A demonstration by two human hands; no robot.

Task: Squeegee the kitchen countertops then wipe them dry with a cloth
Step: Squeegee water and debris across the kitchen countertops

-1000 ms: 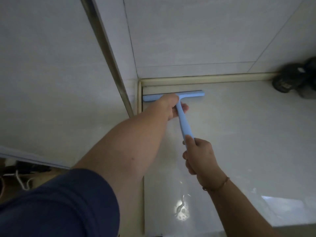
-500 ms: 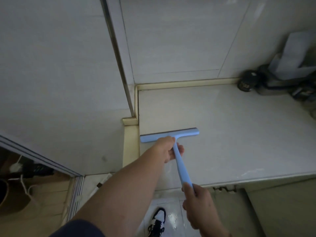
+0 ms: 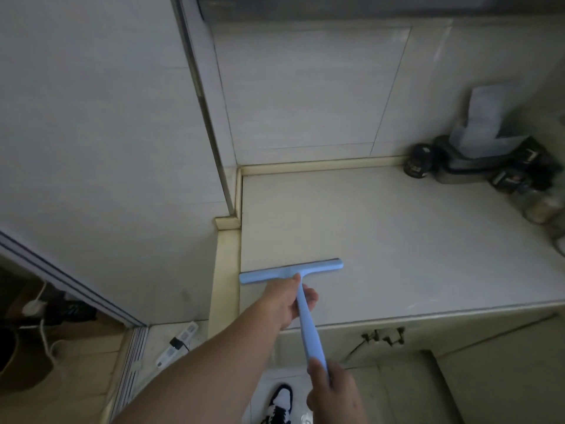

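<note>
1. Walls (image 3: 91,117) of pale tile rise on two sides of the corner, one at the left and one behind, with a metal strip running down where they meet.
2. Countertop (image 3: 397,240), one pale slab, fills the corner; a raised cream lip borders its back and left edges, and its front edge runs across the lower middle of the view.
3. Clutter sits at the counter's far right corner: a dark round jar (image 3: 418,163), a grey stand with a pale sheet (image 3: 486,117) propped in it, more dark containers and a glass jar (image 3: 541,206); too dim to count exactly. All lie well apart from the tool.
4. One blue squeegee (image 3: 292,273) lies with its blade flat on the counter near the left front, its blade end just beside the left lip, handle slanting back over the front edge.
5. Left hand (image 3: 287,301), arm stretched forward, grasps the handle just below the blade, fingers curled round it.
6. Right hand (image 3: 333,393), low and off the counter, grips the handle's end, thumb laid along it.
7. One white power strip (image 3: 177,344) and one black-and-white shoe (image 3: 279,403) are on the floor below.
</note>
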